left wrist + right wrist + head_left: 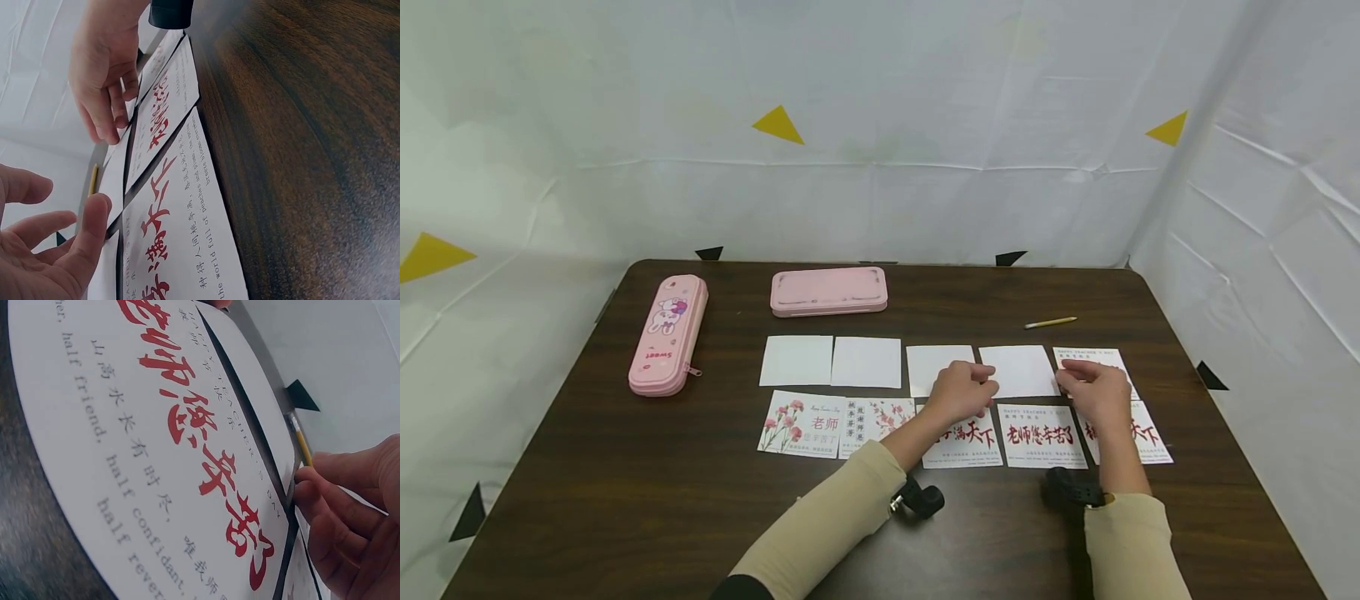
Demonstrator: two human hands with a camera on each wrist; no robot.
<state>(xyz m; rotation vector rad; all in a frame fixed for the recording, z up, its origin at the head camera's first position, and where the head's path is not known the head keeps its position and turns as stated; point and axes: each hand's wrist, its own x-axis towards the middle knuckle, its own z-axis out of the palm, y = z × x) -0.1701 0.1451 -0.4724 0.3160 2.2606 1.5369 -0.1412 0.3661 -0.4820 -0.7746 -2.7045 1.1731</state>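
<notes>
Paper cards lie in two rows on the dark table. My left hand hovers over a blank white card in the far row, its fingers loosely bent around nothing. Its forearm passes over a floral card. My right hand is at the far row's right end, with fingertips right at the seam between another blank card and a printed card. Below that seam, a card with red Chinese lettering fills much of the right wrist view. A similar red-lettered card lies nearest the left hand.
Left of the hands lie two more blank cards and a carnation card. A pink rabbit pencil case and a flat pink case are farther back. A short yellow pencil lies behind the cards. White sheeting surrounds the table.
</notes>
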